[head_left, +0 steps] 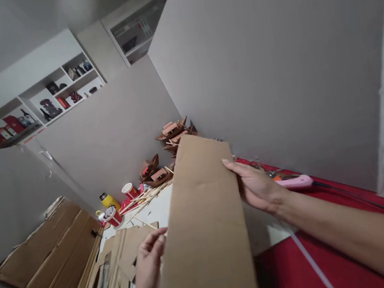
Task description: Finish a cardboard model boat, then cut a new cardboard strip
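A long brown cardboard piece point(206, 210) stands raised in front of me, running from the bottom of the view up toward the far corner. My right hand point(257, 184) grips its right edge near the top, thumb on the front face and the other fingers partly hidden behind. At the left edge, my left hand point(150, 254) is closed, thumb and forefinger pinched against the cardboard. A thin wooden stick point(144, 222) shows just beyond the left fingertips; whether they touch it I cannot tell.
Folded cardboard point(55, 250) and cut strips point(114, 275) lie left. Brown model boats point(173, 130), paper cups point(113, 217), a yellow bottle point(109, 201) and loose sticks point(149, 196) stand behind. On the right are a pink-handled tool point(294, 182) with a cord and a translucent rod point(311, 261).
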